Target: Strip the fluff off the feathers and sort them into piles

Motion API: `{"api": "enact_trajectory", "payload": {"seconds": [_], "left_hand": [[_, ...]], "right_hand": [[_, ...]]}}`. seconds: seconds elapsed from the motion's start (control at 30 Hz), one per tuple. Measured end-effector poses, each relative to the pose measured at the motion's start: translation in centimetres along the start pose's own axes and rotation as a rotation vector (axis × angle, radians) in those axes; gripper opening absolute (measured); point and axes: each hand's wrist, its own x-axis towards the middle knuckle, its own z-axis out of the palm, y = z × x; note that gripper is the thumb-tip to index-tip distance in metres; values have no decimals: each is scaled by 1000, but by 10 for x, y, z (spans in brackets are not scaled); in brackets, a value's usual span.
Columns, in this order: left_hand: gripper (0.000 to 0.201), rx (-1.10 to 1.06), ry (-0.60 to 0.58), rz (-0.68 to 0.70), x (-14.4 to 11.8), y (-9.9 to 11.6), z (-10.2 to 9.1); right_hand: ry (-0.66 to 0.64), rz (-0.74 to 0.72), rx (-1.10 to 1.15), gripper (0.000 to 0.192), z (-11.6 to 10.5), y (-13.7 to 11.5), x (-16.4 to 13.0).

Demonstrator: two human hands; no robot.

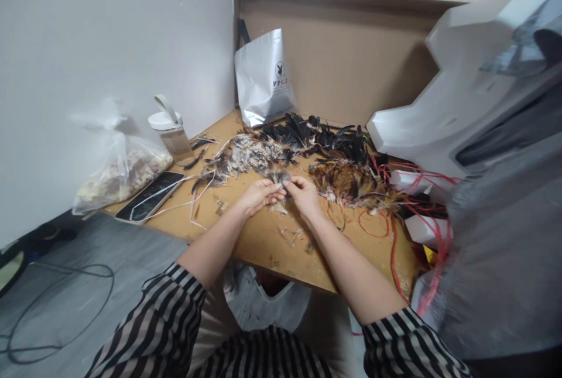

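My left hand (259, 195) and my right hand (302, 192) meet over the middle of a wooden table (263, 243). Between their fingertips they pinch a small bunch of dark and pale feathers (278, 178). Just behind the hands lies a heap of grey-white feathers (246, 155). A pile of black feathers (320, 135) lies farther back, and brown-gold feathers (351, 182) lie to the right of my right hand. Small feather scraps (292, 233) litter the table in front of the hands.
A phone (149, 195) with a white cable, a lidded water bottle (172, 130) and a clear plastic bag (120, 170) sit at the left. A silver shopping bag (263, 76) leans on a cardboard wall. Red strings (395, 223) and white foam blocks (456, 97) crowd the right.
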Motion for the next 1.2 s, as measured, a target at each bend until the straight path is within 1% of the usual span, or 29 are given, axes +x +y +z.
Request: {"api": "enact_trajectory", "payload": {"seconds": [0.13, 0.3, 0.47, 0.6, 0.67, 0.73, 0.87, 0.97, 1.03, 1.1, 1.17, 1.2], "left_hand": [[20, 40, 18, 11, 0, -2, 1], [24, 128, 48, 81, 1, -3, 0], [29, 196, 28, 121, 0, 0, 1], [26, 214, 29, 134, -1, 2, 2], [25, 214, 54, 138, 0, 3, 1], [24, 191, 113, 150, 1, 5, -1], [23, 61, 254, 213, 4, 10, -9], [23, -18, 301, 243, 6, 10, -15], [23, -49, 298, 237, 7, 10, -17], [23, -64, 284, 222, 7, 8, -17], [22, -69, 263, 210, 7, 8, -17], [22, -70, 253, 208, 6, 7, -17]], "right_hand": [[6, -10, -47, 21, -1, 1, 0], [0, 6, -36, 18, -2, 1, 0], [-7, 16, -9, 18, 0, 0, -1], [-13, 7, -41, 19, 0, 0, 1], [-78, -11, -112, 18, -4, -2, 5], [-177, -44, -213, 18, -11, -7, 13], [-296, -141, -500, 15, -28, -18, 29], [-370, -190, -678, 13, -36, -22, 36], [-362, -215, -718, 12, -38, -21, 36], [-300, -233, -708, 13, -40, -16, 35], [-252, -214, -662, 16, -43, -9, 34], [-249, -189, -629, 18, -45, -5, 34]]}}
